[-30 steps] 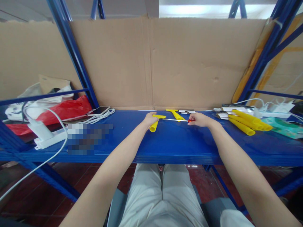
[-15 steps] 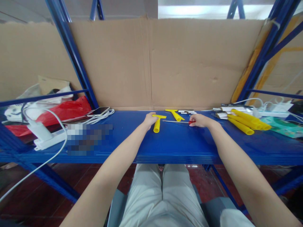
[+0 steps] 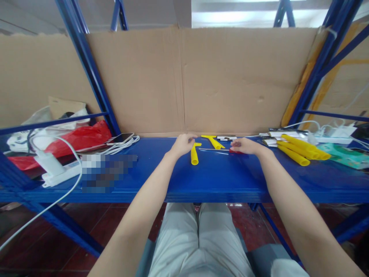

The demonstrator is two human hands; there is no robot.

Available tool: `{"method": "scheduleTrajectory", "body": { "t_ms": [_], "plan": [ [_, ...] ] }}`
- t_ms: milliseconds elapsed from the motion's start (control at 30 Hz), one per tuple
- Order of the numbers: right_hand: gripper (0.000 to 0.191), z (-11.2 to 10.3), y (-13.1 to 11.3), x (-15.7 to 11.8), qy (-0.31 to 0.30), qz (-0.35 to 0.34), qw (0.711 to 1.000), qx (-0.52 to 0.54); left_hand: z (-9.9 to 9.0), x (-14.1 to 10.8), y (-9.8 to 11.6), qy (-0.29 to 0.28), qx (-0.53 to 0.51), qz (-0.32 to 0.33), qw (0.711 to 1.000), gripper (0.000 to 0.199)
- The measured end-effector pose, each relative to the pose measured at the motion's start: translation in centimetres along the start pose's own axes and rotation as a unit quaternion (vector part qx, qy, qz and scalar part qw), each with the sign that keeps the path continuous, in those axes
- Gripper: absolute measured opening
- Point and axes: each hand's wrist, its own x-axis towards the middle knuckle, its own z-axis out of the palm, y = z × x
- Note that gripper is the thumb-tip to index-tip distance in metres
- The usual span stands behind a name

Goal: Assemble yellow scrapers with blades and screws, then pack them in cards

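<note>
Yellow T-piece (image 3: 194, 157) sits between hands (image 3: 183, 144) (image 3: 243, 146); blue shelf's front edge (image 3: 207, 196) stands apart.

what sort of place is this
Probably a small workshop or storeroom: a blue metal shelf backed by cardboard, with a red-handled screwdriver and a yellow T-shaped part.

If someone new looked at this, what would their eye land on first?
Probably the yellow against the blue shelf: a pile of tubes at the right, and two T-pieces in the middle, the nearer one beside the left hand. Next, likely the red bag at the left, then the red-handled screwdriver at the right hand.
</note>
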Motion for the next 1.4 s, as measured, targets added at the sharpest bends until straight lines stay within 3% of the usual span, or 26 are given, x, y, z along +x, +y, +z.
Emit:
{"method": "scheduleTrajectory", "body": {
  "t_ms": [100, 200, 367, 533, 700, 833, 967, 1067, 1200, 1400],
  "plan": [
    [0.024, -0.5, 0.0, -0.2, 0.012, 0.003, 0.999, 0.046, -1.1, 0.1, 0.0, 0.016, -0.045, -0.012, 0.999, 0.030],
    [0.026, -1.3, 0.2, -0.4, 0.025, 0.017, 0.996, 0.079, -2.1, 0.3, -0.3, 0.042, -0.096, -0.070, 0.992, 0.031],
    [0.031, -3.2, 0.5, -0.1, 0.022, 0.038, 0.995, 0.090, -3.5, 0.9, -0.1, 0.055, -0.226, -0.155, 0.960, 0.030],
    [0.040, -5.6, 0.3, 1.6, -0.054, 0.102, 0.992, 0.045, -4.4, 1.9, -0.2, 0.044, -0.284, -0.184, 0.940, 0.026],
    [0.033, -6.6, -0.5, 4.1, -0.117, 0.199, 0.973, 0.009, -4.6, 3.3, -1.4, 0.030, -0.291, -0.231, 0.928, 0.020],
    [0.028, -5.3, -0.8, 6.2, -0.112, 0.229, 0.966, -0.054, -4.0, 4.4, -2.0, 0.032, -0.351, -0.275, 0.895, 0.017],
    [0.032, -2.6, -0.8, 7.7, -0.026, 0.228, 0.964, -0.136, -2.8, 5.0, -2.1, 0.029, -0.439, -0.287, 0.851, 0.014],
    [0.044, -0.4, -0.7, 8.0, 0.022, 0.262, 0.955, -0.135, -1.9, 4.9, -2.2, 0.023, -0.470, -0.293, 0.832, 0.015],
    [0.051, 1.3, -0.6, 7.6, 0.072, 0.325, 0.936, -0.117, -1.8, 4.3, -2.9, 0.022, -0.470, -0.307, 0.828, 0.017],
    [0.057, 2.0, -0.1, 7.7, 0.093, 0.367, 0.921, -0.093, -3.6, 3.3, -4.2, 0.040, -0.441, -0.327, 0.835, 0.020]
  ]
}}
